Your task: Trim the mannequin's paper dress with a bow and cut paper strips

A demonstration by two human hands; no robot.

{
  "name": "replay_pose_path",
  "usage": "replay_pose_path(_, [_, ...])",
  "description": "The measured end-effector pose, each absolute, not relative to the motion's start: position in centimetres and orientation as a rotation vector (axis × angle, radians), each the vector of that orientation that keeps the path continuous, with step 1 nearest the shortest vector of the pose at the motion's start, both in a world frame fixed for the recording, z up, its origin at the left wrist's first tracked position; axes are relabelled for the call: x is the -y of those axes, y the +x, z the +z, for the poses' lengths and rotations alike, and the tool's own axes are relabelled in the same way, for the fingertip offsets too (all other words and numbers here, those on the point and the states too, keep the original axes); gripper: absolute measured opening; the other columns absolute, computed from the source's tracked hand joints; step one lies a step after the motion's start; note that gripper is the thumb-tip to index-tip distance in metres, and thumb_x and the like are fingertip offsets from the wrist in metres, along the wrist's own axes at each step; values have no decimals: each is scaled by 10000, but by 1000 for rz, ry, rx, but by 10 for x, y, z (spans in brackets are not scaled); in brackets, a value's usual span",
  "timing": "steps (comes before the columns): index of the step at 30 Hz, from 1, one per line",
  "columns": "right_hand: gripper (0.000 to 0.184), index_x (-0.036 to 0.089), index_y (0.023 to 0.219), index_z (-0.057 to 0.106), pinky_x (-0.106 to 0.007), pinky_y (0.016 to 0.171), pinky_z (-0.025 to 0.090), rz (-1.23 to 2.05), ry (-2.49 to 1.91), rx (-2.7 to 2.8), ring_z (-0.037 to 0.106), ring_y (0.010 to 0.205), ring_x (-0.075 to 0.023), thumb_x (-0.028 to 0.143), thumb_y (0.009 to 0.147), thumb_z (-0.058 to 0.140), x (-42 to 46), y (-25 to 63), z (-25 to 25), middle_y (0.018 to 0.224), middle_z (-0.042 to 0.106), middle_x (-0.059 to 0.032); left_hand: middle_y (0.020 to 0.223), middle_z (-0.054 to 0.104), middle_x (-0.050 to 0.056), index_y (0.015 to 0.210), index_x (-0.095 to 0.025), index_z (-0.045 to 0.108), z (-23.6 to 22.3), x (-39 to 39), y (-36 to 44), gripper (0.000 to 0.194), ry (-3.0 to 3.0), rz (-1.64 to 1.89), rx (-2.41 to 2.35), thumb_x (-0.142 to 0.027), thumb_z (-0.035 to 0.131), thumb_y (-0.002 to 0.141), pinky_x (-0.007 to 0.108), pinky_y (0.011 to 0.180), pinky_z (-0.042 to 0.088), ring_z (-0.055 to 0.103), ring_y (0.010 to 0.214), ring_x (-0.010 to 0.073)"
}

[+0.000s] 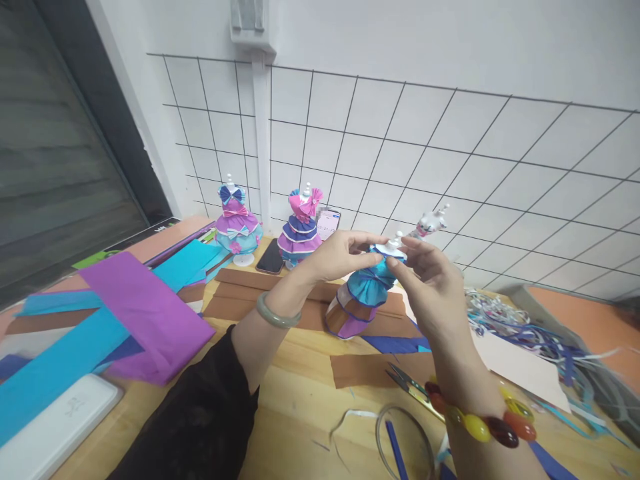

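A miniature dress form (pixel 374 287) stands tilted between my hands. It wears a teal bodice and ruffle over a brown, purple and white skirt, with dark blue edging. On its left side, my left hand (pixel 345 255) grips the top of the bodice, thumb in front and fingers behind. My right hand (pixel 433 280) pinches the opposite shoulder, its thumb pressed on the neckline. The white neck knob shows between both hands. Strips of brown paper (pixel 240 293) lie behind and beneath the form. Near my right wrist rest thread snips (pixel 415 387).
Two dressed forms, one blue-bowed (pixel 239 227) and one pink-topped (pixel 301 230), stand by the wall near phones (pixel 271 257). Purple paper (pixel 150 313) and teal strips cover the left side. A white power bank (pixel 75 427), tangled ribbons (pixel 520 327) and a wire ring (pixel 380 433) lie around.
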State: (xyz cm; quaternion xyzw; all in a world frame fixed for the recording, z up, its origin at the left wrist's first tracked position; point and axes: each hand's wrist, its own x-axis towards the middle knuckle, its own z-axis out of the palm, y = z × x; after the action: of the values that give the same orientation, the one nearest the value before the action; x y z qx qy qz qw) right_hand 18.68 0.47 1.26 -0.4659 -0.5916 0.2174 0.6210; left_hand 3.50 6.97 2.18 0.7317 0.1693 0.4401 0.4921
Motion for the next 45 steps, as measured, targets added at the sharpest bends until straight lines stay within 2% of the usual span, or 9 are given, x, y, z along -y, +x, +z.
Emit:
replay_pose_path(4, [386,251,1116,566,-400,797,510,576,-1068,1344,590,973,-212,346,752,654,-5,189,11,1055,627,-67,1026,651,95,1096,-151,632,21,-70,36,361,1759,1067,-427,-188,637,736,292,765,464,577,860,131])
replay_pose_path(8, [406,274,1162,546,-423,844,496,717,-1032,1313,594,986,-206,367,776,627,-3,190,11,1122,613,-64,1064,642,103,1094,-142,631,20,-71,36,364,1758,1090,-422,-200,642,735,300,800,467,576,927,151])
replay_pose_path(19, [391,251,1111,564,-373,773,516,501,-1054,1357,588,986,-210,364,748,656,-6,181,10,1081,622,-69,1029,650,102,1092,-136,632,20,-70,36,361,1766,1083,-439,-166,629,732,295,768,475,583,865,133])
replay_pose_path(28, [416,271,1150,551,-366,748,520,750,-1016,1255,614,901,-184,415,768,627,-8,189,5,1089,617,-58,990,652,93,1111,-146,623,19,-72,36,379,1728,1075,-424,-180,634,733,305,780,479,584,877,143])
replay_pose_path(33, [434,244,1135,561,-364,757,511,563,-1038,1278,598,890,-186,379,736,667,-8,184,5,1038,622,-58,999,644,89,1134,-150,608,16,-74,36,394,1730,1058,-395,-180,625,742,311,787,478,581,900,150])
replay_pose_path(40, [399,233,1088,552,-369,765,509,512,-1039,1274,597,924,-197,361,729,672,-7,181,7,1027,622,-64,1059,630,111,1333,-198,398,19,-71,35,674,1616,1040,-288,-151,650,710,289,774,475,588,915,147])
replay_pose_path(45, [413,259,1120,560,-385,778,514,755,-1037,1193,618,923,-191,405,745,650,-9,191,3,1043,631,-56,1030,636,110,1310,-174,415,20,-71,35,657,1571,1035,-325,-141,653,698,291,780,470,593,909,150])
